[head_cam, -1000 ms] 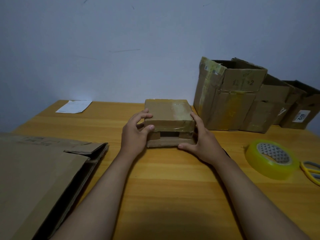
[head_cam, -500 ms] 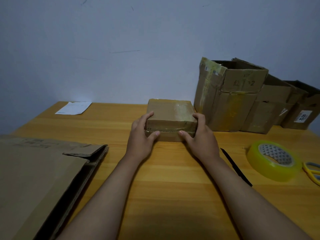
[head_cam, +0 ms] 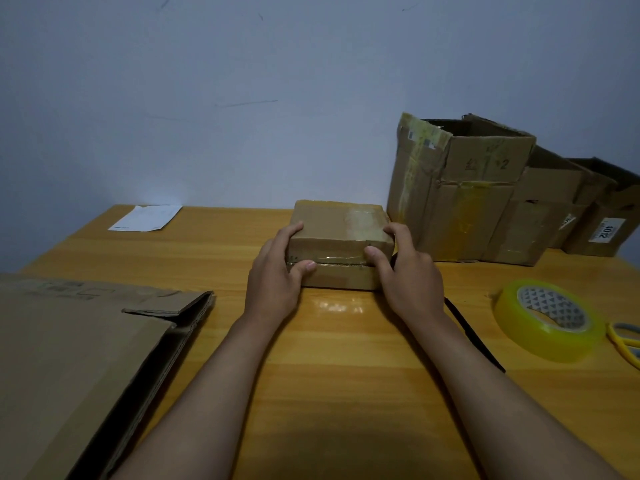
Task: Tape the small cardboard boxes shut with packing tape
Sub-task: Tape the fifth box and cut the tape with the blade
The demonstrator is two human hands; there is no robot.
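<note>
Now both hands clasp the small cardboard box [head_cam: 341, 233] at mid-table.

Left hand [head_cam: 275, 275] curls round its left side, thumb on the front seam; right hand [head_cam: 405, 271] grips the right corner, thumb on the front face. The box rests on the wooden table [head_cam: 346, 358], just beside the open boxes [head_cam: 464, 195]. The tape roll [head_cam: 547, 320] lies well to the right, near the yellow-handled scissors [head_cam: 623, 337]; flattened cardboard [head_cam: 76, 348] lies left.
</note>
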